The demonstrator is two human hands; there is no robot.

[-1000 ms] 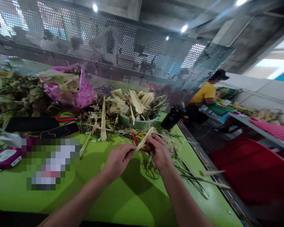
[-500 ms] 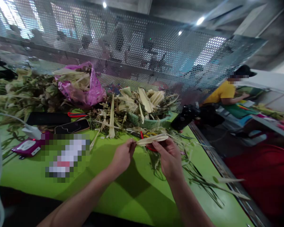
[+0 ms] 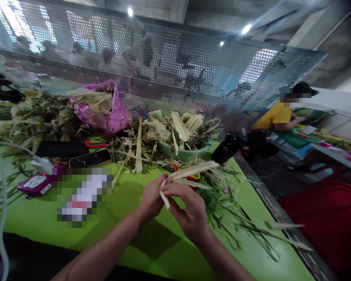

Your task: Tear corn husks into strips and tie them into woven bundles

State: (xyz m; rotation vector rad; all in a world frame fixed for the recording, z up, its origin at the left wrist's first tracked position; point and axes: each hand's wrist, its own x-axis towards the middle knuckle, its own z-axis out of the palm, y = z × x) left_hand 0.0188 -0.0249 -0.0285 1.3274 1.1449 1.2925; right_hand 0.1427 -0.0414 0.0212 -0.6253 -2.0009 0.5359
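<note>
Pale dried husk strips [image 3: 195,169] stick out to the right from between my hands, above the green table. My left hand [image 3: 152,195] is closed on their near end, thumb and fingers pinched together. My right hand [image 3: 190,208] is closed too, holding a short husk end that is bent down toward me below the left fingertips. Whether that bent end belongs to the same strip I cannot tell. Just beyond the hands, red-handled scissors [image 3: 175,168] lie partly hidden under the husks. A green basket [image 3: 190,154] heaped with pale husks [image 3: 179,127] stands behind them.
Dried leaves [image 3: 41,113] and a pink plastic bag [image 3: 114,113] of husks fill the back left. A phone [image 3: 90,159] and purple power adapter [image 3: 36,183] lie left. Green stems [image 3: 257,230] spread right. A black camera-like object [image 3: 228,146] stands by the basket. A person [image 3: 280,115] sits beyond.
My right hand has moved left and toward me, up against the left hand. The strips, earlier stretched between both hands, now jut out to the right, with one end bent down.
</note>
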